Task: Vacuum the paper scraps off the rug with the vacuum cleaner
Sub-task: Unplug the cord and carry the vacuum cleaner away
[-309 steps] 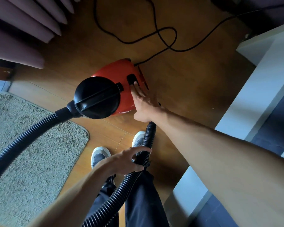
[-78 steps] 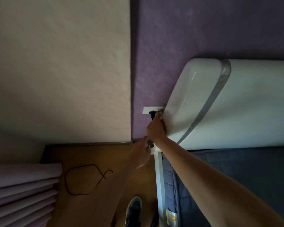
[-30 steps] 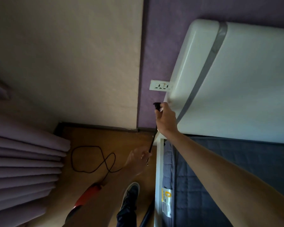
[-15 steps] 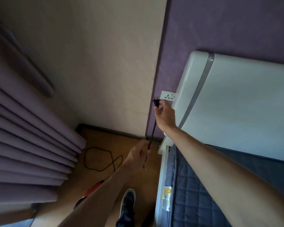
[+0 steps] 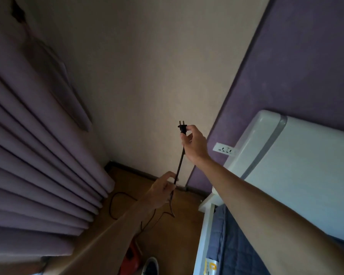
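beside the wall outlet (image 5: 224, 150), right hand (image 5: 195, 143) pinches the plug (image 5: 182, 129).

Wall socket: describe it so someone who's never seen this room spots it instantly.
Find the purple wall on the right, behind the white headboard. The wall socket is the small white plate at the headboard's left edge. Unlike the plain headboard, it shows dark slots.

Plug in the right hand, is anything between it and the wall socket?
Nothing visible does. The plug, pinched by the right hand, is in open air apart from the wall socket; the white headboard overlaps the socket's right end.
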{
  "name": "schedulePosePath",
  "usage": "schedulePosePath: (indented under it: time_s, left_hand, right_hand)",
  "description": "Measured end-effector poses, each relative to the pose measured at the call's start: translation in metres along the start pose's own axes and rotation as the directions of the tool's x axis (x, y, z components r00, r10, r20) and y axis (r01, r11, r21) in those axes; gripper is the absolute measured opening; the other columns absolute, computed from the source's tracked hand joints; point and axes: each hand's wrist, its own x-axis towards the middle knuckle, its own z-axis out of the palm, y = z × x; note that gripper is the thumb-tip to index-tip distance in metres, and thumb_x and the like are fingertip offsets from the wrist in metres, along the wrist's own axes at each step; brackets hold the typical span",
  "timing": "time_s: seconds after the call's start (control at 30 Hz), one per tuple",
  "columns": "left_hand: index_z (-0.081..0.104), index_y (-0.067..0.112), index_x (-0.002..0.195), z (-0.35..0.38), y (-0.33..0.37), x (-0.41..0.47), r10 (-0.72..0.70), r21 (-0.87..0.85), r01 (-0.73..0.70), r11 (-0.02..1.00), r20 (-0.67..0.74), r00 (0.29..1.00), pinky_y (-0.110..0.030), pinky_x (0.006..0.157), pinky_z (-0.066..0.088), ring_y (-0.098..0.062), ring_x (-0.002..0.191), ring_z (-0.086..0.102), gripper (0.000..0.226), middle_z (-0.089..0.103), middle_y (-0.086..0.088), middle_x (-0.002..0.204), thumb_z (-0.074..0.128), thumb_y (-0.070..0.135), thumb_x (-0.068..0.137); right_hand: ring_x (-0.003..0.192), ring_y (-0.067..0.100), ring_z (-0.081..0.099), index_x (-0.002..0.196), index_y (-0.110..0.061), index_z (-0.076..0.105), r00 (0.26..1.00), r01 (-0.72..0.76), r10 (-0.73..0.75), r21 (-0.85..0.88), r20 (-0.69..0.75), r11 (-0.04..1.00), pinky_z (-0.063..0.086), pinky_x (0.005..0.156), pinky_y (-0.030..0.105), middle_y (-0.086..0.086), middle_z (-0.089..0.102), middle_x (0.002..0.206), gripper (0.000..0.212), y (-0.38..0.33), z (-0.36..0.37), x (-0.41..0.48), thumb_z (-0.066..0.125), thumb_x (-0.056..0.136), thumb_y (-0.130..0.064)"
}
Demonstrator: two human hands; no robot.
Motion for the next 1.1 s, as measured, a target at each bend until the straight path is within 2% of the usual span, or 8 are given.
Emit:
schedulePosePath:
  time_s: [0.07,0.17,0.43,0.63,0.8,0.93,1.07,1.1]
  left_hand:
    - [0.051,0.021,0.114,-0.014,0.008,0.007,0.008,-0.002,-0.008,1.000,0.016,1.000,-0.044,0.068,0.061,-0.019,0.060,0.057,0.019,0.054,-0.013,0.071,0.045,0.008,0.102]
    - [0.047,0.018,0.120,-0.035,0.016,0.015,0.046,-0.009,-0.046,0.999,0.030,0.998,-0.056,0.078,0.059,-0.025,0.066,0.057,0.020,0.054,-0.015,0.074,0.043,0.008,0.103]
    - [0.046,0.023,0.121,-0.087,0.031,0.018,0.054,0.034,-0.053,0.998,-0.019,0.998,-0.050,0.080,0.060,-0.025,0.079,0.066,0.020,0.061,-0.012,0.082,0.044,0.013,0.103]
    - [0.045,0.020,0.120,-0.111,0.040,0.015,0.068,0.033,-0.066,0.997,-0.064,0.996,-0.049,0.078,0.061,-0.035,0.084,0.067,0.018,0.059,-0.021,0.087,0.045,0.013,0.103]
    - [0.042,0.013,0.124,-0.126,0.042,0.008,0.044,-0.004,-0.045,0.999,-0.119,0.992,-0.050,0.079,0.058,-0.030,0.082,0.063,0.022,0.058,-0.024,0.091,0.044,0.012,0.103]
    - [0.043,0.014,0.122,-0.135,0.035,-0.003,0.035,0.027,-0.031,0.999,-0.156,0.987,-0.027,0.065,0.058,-0.016,0.074,0.063,0.018,0.060,-0.016,0.087,0.042,0.014,0.103]
    - [0.047,0.028,0.106,-0.143,0.019,-0.010,0.026,0.043,-0.016,0.999,-0.240,0.970,-0.028,0.064,0.054,-0.010,0.066,0.061,0.013,0.061,-0.002,0.075,0.043,0.016,0.103]
    - [0.047,0.031,0.104,-0.145,0.017,-0.011,0.012,0.042,0.000,0.999,-0.275,0.961,-0.029,0.065,0.055,-0.009,0.066,0.062,0.016,0.062,0.000,0.074,0.043,0.016,0.103]
  right_hand:
    - [0.069,0.020,0.061,0.115,-0.013,0.059,0.999,0.034,-0.034,0.030,-0.003,0.999,0.048,0.063,0.030,0.006,0.066,0.079,0.019,-0.011,0.002,0.015,0.056,0.097,-0.019]
    - [0.073,0.023,0.063,0.114,-0.012,0.060,0.996,0.090,-0.090,0.052,0.006,0.995,0.050,0.063,0.033,0.005,0.066,0.081,0.018,-0.027,0.008,0.033,0.056,0.097,-0.017]
    - [0.074,0.027,0.064,0.115,-0.017,0.060,0.995,0.077,-0.080,0.060,0.060,0.995,0.057,0.064,0.052,0.007,0.065,0.079,0.018,-0.072,0.036,0.061,0.056,0.097,-0.021]
    - [0.071,0.028,0.064,0.114,-0.019,0.060,0.988,0.115,-0.118,0.036,0.098,0.993,0.056,0.062,0.053,0.007,0.064,0.075,0.018,-0.105,0.052,0.071,0.056,0.097,-0.020]
    - [0.068,0.025,0.064,0.118,-0.021,0.060,0.976,0.153,-0.160,0.058,0.145,0.986,0.058,0.062,0.049,0.004,0.063,0.074,0.020,-0.123,0.073,0.073,0.055,0.098,-0.021]
    - [0.059,0.016,0.058,0.122,-0.015,0.058,0.959,0.199,-0.212,0.089,0.186,0.976,0.058,0.058,0.041,-0.005,0.058,0.069,0.023,-0.130,0.090,0.068,0.054,0.100,-0.018]
    - [0.048,0.001,0.051,0.125,-0.009,0.057,0.941,0.263,-0.279,0.105,0.190,0.959,0.041,0.045,0.015,-0.013,0.052,0.063,0.026,-0.134,0.109,0.063,0.053,0.100,-0.015]
    - [0.048,0.000,0.050,0.125,-0.008,0.057,0.932,0.288,-0.306,0.113,0.194,0.951,0.039,0.045,0.013,-0.014,0.051,0.063,0.026,-0.138,0.115,0.062,0.052,0.100,-0.015]
